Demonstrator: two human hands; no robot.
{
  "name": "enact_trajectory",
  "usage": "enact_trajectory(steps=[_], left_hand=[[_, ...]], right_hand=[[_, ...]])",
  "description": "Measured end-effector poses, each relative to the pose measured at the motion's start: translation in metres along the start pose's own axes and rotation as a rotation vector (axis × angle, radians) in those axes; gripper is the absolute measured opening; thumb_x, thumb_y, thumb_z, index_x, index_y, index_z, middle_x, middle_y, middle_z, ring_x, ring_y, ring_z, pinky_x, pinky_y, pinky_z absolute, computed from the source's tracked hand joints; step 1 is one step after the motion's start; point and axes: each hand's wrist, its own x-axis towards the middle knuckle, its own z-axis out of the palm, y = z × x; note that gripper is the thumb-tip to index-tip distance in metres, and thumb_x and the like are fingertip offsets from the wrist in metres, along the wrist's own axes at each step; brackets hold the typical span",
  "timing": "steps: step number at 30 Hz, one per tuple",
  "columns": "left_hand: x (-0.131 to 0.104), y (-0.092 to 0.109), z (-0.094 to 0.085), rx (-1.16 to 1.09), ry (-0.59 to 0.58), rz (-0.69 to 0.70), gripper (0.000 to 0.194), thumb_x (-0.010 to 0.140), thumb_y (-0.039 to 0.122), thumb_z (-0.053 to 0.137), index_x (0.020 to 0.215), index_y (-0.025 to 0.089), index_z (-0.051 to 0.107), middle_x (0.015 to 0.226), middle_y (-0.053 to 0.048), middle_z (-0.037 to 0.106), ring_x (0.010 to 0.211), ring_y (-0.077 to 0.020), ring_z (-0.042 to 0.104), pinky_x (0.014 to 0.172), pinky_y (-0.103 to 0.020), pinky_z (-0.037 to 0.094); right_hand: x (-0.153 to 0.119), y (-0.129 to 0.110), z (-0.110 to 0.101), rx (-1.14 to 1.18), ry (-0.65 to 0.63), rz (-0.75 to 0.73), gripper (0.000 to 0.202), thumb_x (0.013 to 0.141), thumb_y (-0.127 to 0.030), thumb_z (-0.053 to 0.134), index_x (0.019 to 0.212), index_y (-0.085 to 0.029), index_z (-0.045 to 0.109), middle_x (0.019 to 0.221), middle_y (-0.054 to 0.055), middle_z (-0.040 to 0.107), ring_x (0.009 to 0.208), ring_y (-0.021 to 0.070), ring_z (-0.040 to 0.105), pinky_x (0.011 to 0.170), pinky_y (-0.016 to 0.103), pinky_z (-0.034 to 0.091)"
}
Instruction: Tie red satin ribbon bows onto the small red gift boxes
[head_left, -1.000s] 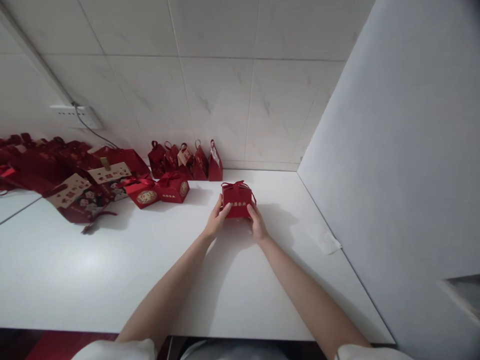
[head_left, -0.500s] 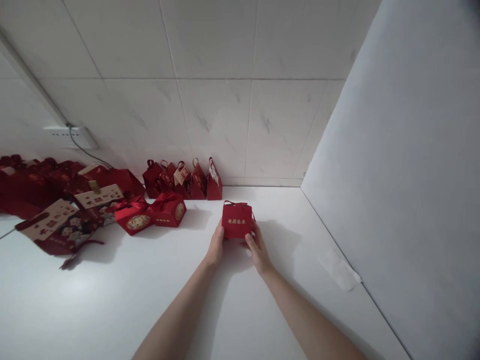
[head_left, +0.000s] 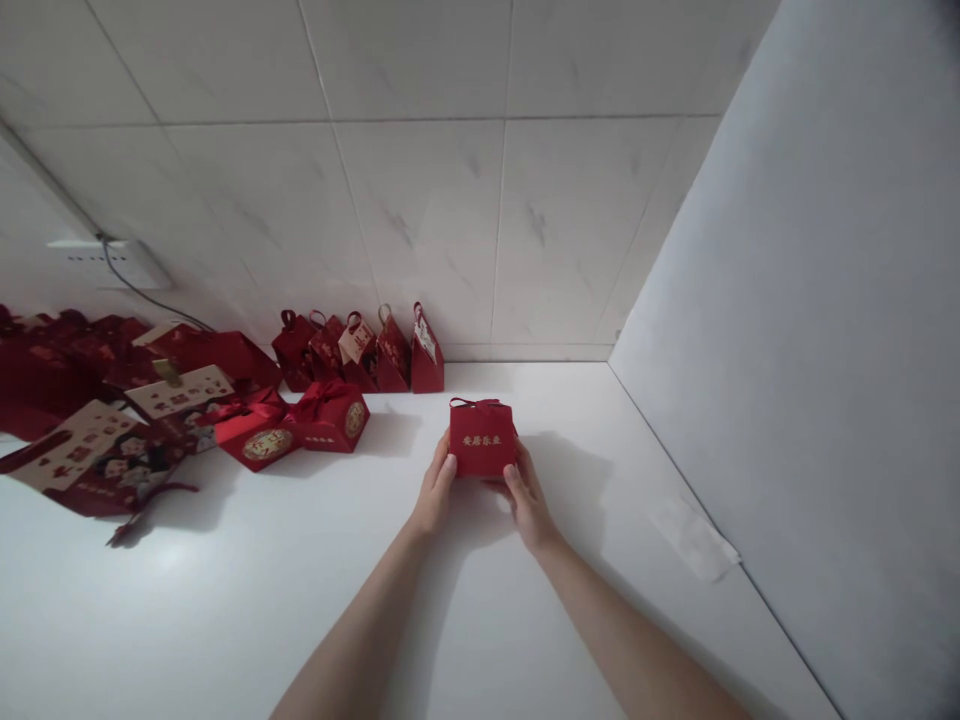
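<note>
The left hand (head_left: 436,488) and right hand (head_left: 531,502) clamp a red square cardboard box (head_left: 484,458), contents hidden, right of 2 red ribbon-tied cardboard boxes (head_left: 328,428); its gold lettering (head_left: 481,441), partly thumb-covered earlier, shows fully.

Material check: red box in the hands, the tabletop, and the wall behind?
Red box: likely matte card; flat faces, crisp edges.
Tabletop: smooth, slightly glossy white, perhaps laminate; soft glare.
Wall: probably satin ceramic tile; straight joints, grey veining.

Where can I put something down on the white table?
There's bare white table between the two ribboned boxes at left and the left forearm, and another patch between the held red box and the white scrap. The back left is crowded with red bags.
</note>
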Motion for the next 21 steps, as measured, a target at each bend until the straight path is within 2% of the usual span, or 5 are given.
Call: enact_trajectory(steps=[6, 10, 13, 16, 21], left_hand=[[0.0, -0.003, 0.003, 0.056, -0.009, -0.138, 0.045, 0.093, 0.046, 0.055, 0.132, 0.024, 0.05, 0.122, -0.011, 0.066, 0.112, -0.0281, 0.062, 0.097, -0.044, 0.047], [-0.003, 0.0, 0.009, 0.038, -0.134, -0.065, 0.059, 0.09, 0.04, 0.061, 0.143, 0.026, 0.038, 0.139, -0.013, 0.054, 0.123, -0.0293, 0.056, 0.095, -0.043, 0.05], [-0.004, -0.002, 0.007, -0.034, -0.177, -0.038, 0.065, 0.09, 0.04, 0.061, 0.148, 0.024, 0.036, 0.15, -0.012, 0.044, 0.133, -0.0326, 0.046, 0.106, -0.047, 0.043], [-0.002, -0.009, 0.002, -0.166, -0.046, -0.123, 0.057, 0.092, 0.044, 0.056, 0.143, 0.02, 0.046, 0.146, -0.011, 0.05, 0.135, -0.0359, 0.044, 0.112, -0.049, 0.037], [0.003, -0.016, -0.002, -0.274, 0.043, -0.136, 0.053, 0.092, 0.049, 0.052, 0.138, 0.022, 0.053, 0.146, -0.006, 0.051, 0.141, -0.0356, 0.037, 0.119, -0.049, 0.029]], right_hand=[[-0.001, -0.006, 0.004, -0.25, 0.347, -0.19, 0.075, 0.078, -0.043, 0.075, 0.14, -0.026, 0.037, 0.143, 0.014, 0.045, 0.126, 0.0297, 0.052, 0.092, 0.047, 0.054], [-0.003, -0.007, 0.004, -0.562, 0.455, -0.447, 0.08, 0.073, -0.037, 0.08, 0.14, -0.024, 0.039, 0.146, 0.014, 0.04, 0.136, 0.0318, 0.041, 0.11, 0.055, 0.038], [-0.009, -0.007, 0.005, -0.662, 0.3, -0.535, 0.079, 0.077, -0.035, 0.076, 0.144, -0.024, 0.037, 0.148, 0.014, 0.039, 0.139, 0.0317, 0.038, 0.114, 0.055, 0.034], [-0.016, -0.007, 0.008, -0.609, 0.096, -0.458, 0.074, 0.088, -0.034, 0.064, 0.151, -0.027, 0.026, 0.152, 0.012, 0.037, 0.141, 0.0293, 0.037, 0.115, 0.054, 0.033], [-0.013, -0.003, 0.007, -0.474, 0.012, -0.307, 0.065, 0.096, -0.043, 0.051, 0.153, -0.029, 0.025, 0.162, 0.007, 0.022, 0.149, 0.0292, 0.022, 0.117, 0.054, 0.03]])
